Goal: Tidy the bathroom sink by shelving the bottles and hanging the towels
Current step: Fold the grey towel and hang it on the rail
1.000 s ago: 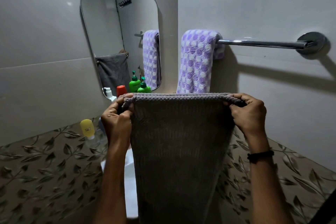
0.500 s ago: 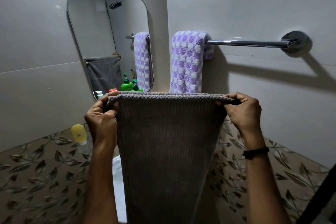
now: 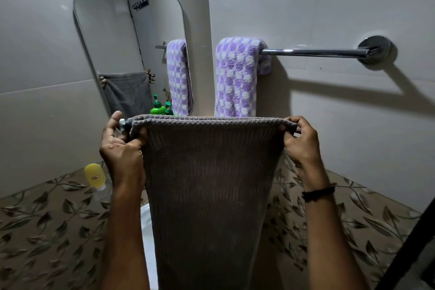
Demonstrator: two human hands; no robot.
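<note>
The head view looks out from the person's head, wide-angle, straight lines bowing toward the edges; it faces forward into the wall corner (image 3: 208,19); the mirror (image 3: 122,42) lies at ten o'clock, the towel rail (image 3: 313,52) at two o'clock; both forearms enter from six o'clock; the left hand (image 3: 122,146) and right hand (image 3: 303,146), pinching the grey towel (image 3: 209,183), sit close to the lens at centre; the walls stand just beyond; the mirror returns an opposed glimpse of that towel.
</note>
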